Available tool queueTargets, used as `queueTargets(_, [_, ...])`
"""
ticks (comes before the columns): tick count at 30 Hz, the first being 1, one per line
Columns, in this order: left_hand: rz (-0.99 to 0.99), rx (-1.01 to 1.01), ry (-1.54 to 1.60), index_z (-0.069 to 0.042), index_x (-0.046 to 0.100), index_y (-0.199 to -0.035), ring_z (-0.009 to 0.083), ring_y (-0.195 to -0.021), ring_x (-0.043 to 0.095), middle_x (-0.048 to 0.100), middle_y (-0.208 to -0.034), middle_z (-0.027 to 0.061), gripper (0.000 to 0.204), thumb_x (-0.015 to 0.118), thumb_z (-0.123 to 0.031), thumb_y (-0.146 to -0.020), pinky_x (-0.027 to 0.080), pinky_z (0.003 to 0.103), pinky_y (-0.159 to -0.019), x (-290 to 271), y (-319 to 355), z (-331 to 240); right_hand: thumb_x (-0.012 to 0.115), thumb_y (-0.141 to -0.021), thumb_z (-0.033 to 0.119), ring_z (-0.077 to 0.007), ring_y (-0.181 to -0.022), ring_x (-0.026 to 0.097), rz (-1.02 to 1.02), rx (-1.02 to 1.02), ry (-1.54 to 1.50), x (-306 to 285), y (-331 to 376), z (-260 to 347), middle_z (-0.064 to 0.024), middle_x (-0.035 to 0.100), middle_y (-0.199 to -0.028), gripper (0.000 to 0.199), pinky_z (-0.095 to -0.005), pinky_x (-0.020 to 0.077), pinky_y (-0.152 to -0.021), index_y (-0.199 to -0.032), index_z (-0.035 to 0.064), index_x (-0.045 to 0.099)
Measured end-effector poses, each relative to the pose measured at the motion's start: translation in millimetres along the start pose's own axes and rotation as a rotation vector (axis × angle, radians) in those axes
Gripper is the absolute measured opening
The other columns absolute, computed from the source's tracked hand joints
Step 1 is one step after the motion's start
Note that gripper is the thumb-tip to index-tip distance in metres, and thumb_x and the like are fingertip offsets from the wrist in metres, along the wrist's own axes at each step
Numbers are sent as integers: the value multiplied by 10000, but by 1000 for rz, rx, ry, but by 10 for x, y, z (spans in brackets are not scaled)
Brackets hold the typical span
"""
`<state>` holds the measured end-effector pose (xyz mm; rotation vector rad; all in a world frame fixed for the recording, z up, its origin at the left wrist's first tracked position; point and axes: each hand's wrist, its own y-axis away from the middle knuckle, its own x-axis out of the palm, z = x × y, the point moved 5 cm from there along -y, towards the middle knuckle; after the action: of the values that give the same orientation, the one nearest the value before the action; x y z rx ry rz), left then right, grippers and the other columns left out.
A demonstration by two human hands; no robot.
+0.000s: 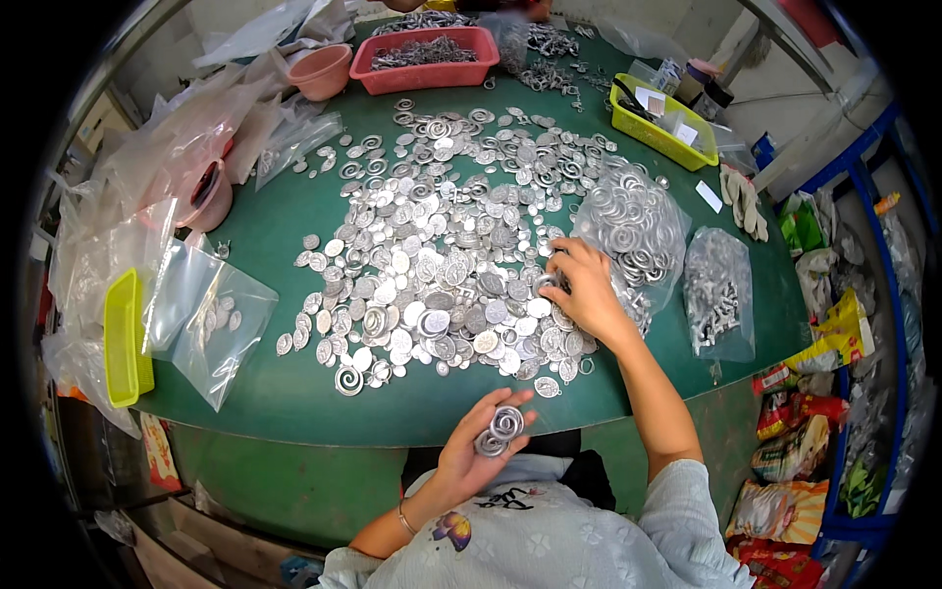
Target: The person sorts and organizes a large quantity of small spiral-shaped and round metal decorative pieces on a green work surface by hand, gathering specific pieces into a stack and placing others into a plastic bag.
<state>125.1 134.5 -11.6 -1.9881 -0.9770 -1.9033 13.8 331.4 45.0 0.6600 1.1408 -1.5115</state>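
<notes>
My left hand (475,454), near the table's front edge, is closed around a few silver spiral pendants (505,423). They lie stacked in the palm with the fingers curled behind them. Over the right side of a broad heap of silver oval medals (456,267), my right hand (589,290) bends down with thumb and fingers drawn together. Between them shows a grey spiral pendant (546,283), partly covered by the fingers. More spirals are mixed among the medals, such as one spiral pendant (348,380) at the heap's near left edge.
Right of the heap lies a clear bag of spirals (638,221), then a bag of small metal parts (716,299). Farther back are a yellow basket (662,128), white gloves (743,201) and a red tray (481,74). Plastic bags (221,324) and a yellow-green basket (126,344) line the left.
</notes>
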Motion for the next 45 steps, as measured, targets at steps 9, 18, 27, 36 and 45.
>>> queueTargets(9, [-95,103,43,-113,420,-1242,253,-1125,477,459,-1231,127,357,490,-194,-901,461,418,-895,109,-137,-86,665,-712,103,-268,-936,553,271,-364,-443,-282,435,801,-99,594,-935,147,-373,417,-802,-814,27,592])
queueTargets(18, [7,11,189,-91,498,-1134,211,-897,482,489,-1091,113,279,538,-102,-858,437,250,-580,-36,-164,-4,682,-707,178,-315,-1028,435,-45,29,329,82,-21,-88,-152,534,-987,200,-391,354,-839,-820,25,618])
queueTargets(27, [-37,155,160,-93,293,-1345,270,-1131,475,435,-1275,129,542,544,-186,-874,435,423,-931,144,-228,-142,690,-685,92,-252,-778,559,-27,-317,-216,-281,381,800,-73,605,-809,118,-349,403,-726,-763,52,612])
queueTargets(36, [10,64,107,-106,516,-1102,240,-931,516,516,-1088,119,266,570,-141,-844,469,267,-599,-23,-242,-90,602,-803,176,-323,-1043,496,-8,-40,-268,85,-297,180,-163,546,-1107,309,-390,387,-893,-1049,-7,562])
queueTargets(45, [-34,84,37,-98,516,-1090,237,-913,512,510,-1077,126,262,577,-128,-837,432,237,-540,-66,-177,-149,535,-754,588,-393,-1211,317,-59,155,28,877,-1117,-30,-235,386,-1267,715,-595,168,-997,-1189,23,493])
